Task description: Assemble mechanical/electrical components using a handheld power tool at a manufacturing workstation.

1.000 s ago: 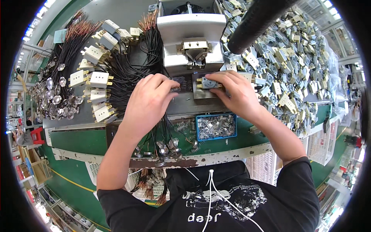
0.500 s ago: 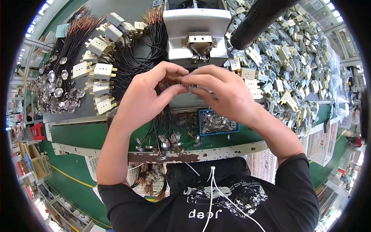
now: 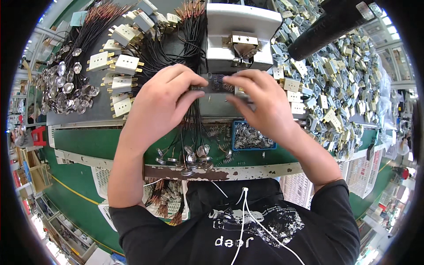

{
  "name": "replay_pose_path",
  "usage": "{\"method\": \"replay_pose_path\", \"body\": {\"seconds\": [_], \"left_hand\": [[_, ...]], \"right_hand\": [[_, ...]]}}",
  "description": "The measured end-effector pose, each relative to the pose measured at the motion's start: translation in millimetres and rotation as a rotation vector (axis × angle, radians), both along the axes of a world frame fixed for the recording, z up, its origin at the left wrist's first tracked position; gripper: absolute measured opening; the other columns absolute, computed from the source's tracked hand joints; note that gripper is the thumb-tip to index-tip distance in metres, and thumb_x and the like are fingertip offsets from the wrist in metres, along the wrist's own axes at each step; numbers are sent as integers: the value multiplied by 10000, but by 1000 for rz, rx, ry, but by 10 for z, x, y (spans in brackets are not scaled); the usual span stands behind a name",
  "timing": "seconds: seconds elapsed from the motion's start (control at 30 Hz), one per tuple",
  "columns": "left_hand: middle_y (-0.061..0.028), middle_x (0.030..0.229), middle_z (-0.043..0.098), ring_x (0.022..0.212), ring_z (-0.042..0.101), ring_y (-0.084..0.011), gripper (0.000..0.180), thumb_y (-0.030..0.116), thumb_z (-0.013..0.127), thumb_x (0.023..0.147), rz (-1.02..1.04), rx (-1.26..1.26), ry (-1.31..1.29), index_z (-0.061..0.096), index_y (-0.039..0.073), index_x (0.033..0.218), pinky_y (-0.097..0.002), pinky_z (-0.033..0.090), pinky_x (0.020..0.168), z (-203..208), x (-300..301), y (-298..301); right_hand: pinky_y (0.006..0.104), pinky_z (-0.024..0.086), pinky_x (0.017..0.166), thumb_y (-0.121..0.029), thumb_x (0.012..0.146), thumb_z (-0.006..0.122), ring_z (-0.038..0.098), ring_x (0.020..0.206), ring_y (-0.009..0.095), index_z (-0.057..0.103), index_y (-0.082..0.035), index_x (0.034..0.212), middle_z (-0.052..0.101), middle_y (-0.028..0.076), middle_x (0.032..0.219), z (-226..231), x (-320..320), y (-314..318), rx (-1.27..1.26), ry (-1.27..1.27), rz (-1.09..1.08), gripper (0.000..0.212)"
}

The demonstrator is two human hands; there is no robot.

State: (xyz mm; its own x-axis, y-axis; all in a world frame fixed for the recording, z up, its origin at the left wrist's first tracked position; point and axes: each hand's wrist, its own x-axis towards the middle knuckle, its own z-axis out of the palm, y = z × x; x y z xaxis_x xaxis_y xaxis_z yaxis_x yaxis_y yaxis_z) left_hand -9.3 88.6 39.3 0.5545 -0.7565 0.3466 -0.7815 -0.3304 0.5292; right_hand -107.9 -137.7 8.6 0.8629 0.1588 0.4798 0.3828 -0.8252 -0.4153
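Parted since half a second ago: from fingertips meeting over the worktop (image 3: 101, 115) to a narrow gap between left hand (image 3: 161, 99) and right hand (image 3: 267, 104). In that gap, slightly toward the far side, a few thin coil springs (image 3: 216, 83), with the long axis of the middle one seemingly running away from the body, across the line joining both sets of fingertips. Nearer to the right hand, with coils right beside the right fingertips; just off the left ones too. At left, thumb and fingers curved almost together; cannot tell whether pinching anything thin. At right, forefinger and thumb apart, with something dark behind; cannot tell whether gripped. Beyond the springs, blocked closely by a silver-grey machine housing (image 3: 243, 22) with a brass-toned clamp (image 3: 244, 40). To the left, hemmed by black wires (image 3: 190, 46); to the right, by a heap of cream-and-grey socket blocks (image 3: 331, 79). Freest toward the body: a short bare strip, then the worktop's front edge, with a blue tray (image 3: 254, 149) of small metal pieces past it, below the right hand.
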Motion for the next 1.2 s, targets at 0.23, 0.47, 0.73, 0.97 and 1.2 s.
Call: {"method": "replay_pose_path", "body": {"seconds": [0.23, 0.47, 0.73, 0.97, 1.2], "left_hand": [[-92, 950, 670, 871, 657, -283, 144, 61, 730, 871, 74, 19, 181, 693, 28, 1006, -364, 533, 772, -7, -1, 51], [-79, 885, 626, 748, 601, -196, 206, 51, 726, 868, -30, 228, 308, 688, 27, 1069, -322, 502, 695, 57, -2, 284], [-132, 868, 665, 879, 683, -338, 186, 167, 612, 889, -192, 641, 230, 683, 79, 1037, -470, 551, 779, 37, -230, 183], [-102, 848, 633, 858, 662, -316, 128, 126, 681, 822, -249, 572, 258, 706, 93, 944, -441, 533, 739, 124, -88, 170], [-85, 835, 638, 819, 662, -290, 112, 96, 702, 785, -270, 534, 313, 720, 82, 894, -403, 536, 709, 88, -52, 152]], "right_hand": [[352, 511, 858, -143, 801, 637, 638, 997, 231, 685, -76, 1057, 647, 55, 1055, -183, 94, 503, -432, 260, 507, 269], [437, 533, 883, -19, 774, 664, 627, 973, 313, 661, -46, 1029, 592, 119, 1056, -32, 256, 237, -175, 374, 593, 256], [424, 541, 831, -13, 799, 674, 628, 986, 296, 673, -72, 1036, 610, 85, 1025, 67, 343, 84, -80, 396, 703, 244], [379, 570, 855, -93, 779, 687, 630, 1056, 268, 674, -112, 1044, 627, 75, 1144, 33, 113, 101, -66, 180, 587, 266], [376, 577, 799, -145, 783, 640, 676, 993, 264, 706, -119, 1042, 658, 83, 1148, 27, 37, 77, -153, 180, 644, 268]]}}
